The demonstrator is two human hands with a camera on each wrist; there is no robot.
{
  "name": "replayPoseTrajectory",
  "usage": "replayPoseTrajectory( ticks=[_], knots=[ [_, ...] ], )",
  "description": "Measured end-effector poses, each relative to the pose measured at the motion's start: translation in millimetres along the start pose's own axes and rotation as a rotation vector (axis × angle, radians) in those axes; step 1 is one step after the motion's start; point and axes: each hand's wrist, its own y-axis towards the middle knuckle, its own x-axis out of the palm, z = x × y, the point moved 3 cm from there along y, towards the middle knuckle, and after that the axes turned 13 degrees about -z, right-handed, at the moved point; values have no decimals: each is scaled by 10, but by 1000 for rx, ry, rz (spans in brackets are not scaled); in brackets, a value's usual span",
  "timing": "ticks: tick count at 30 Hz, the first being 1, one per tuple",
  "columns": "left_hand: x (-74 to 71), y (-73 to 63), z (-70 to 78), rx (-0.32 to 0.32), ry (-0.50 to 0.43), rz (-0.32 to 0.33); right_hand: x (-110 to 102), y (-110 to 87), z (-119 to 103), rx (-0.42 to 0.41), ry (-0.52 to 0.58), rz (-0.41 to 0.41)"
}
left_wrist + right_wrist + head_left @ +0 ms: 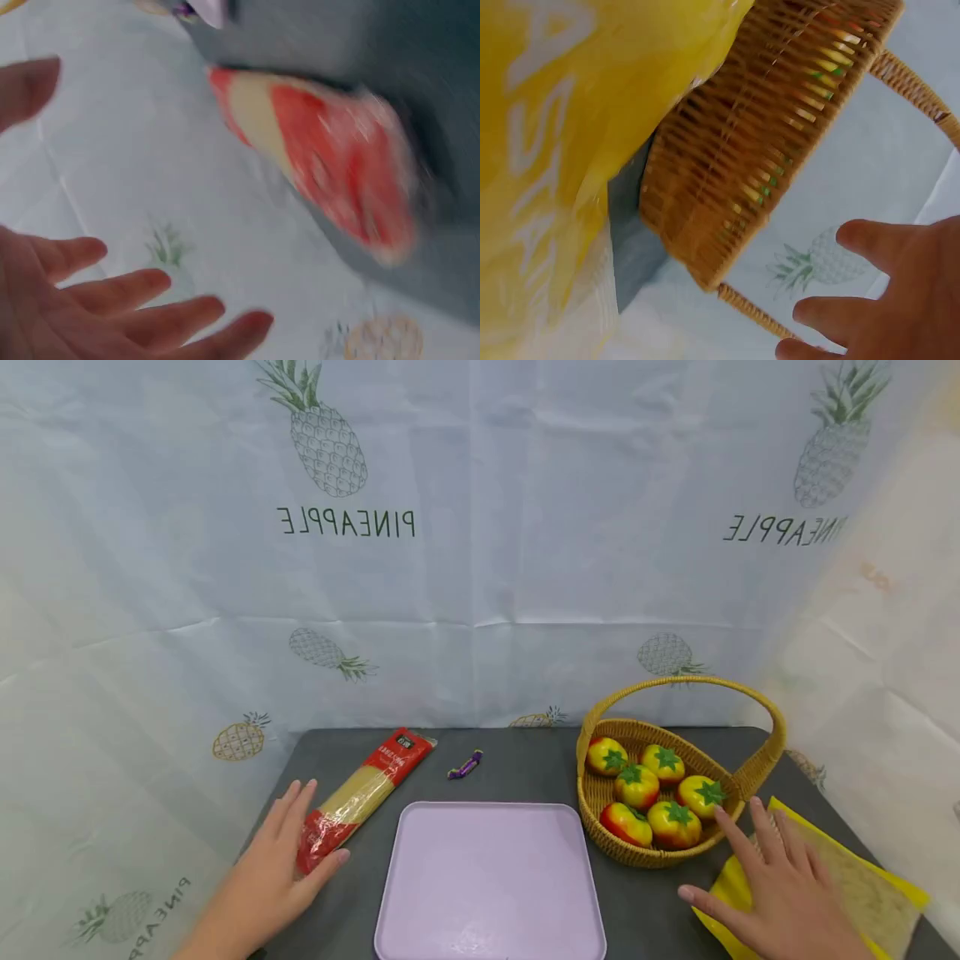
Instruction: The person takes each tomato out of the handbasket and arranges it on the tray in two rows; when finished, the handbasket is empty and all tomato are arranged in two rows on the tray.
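Observation:
My left hand (pixel 273 872) is spread with straight fingers at the left side of the table, holding nothing. Beside it lies a red packet of noodles (pixel 366 789) with a see-through middle, also in the left wrist view as a blurred packet (pixel 322 150). My right hand (pixel 783 889) is spread over a yellow bag (pixel 862 868) at the right, with nothing in its grip. Its fingertips overlap the rim of a wicker basket (pixel 652 856) in the head view. Several red and yellow toy fruits (pixel 675 825) with green leaf tops sit in the basket.
A pale purple tray (pixel 491 885) lies on the dark table (pixel 517 768) between the hands. Behind it is a small purple wrapped candy (pixel 466 765). The basket's tall handle (pixel 682 681) arches upward. A white pineapple-print cloth (pixel 480 577) hangs behind the table.

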Motion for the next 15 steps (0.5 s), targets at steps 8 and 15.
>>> replayPoseTrajectory(
  ticks=[8,15],
  knots=[
    [168,197,260,-12,-146,-140,-128,113,-187,-82,70,32],
    [391,467,366,-80,-269,-273,-197,202,-225,-128,68,59]
  ],
)
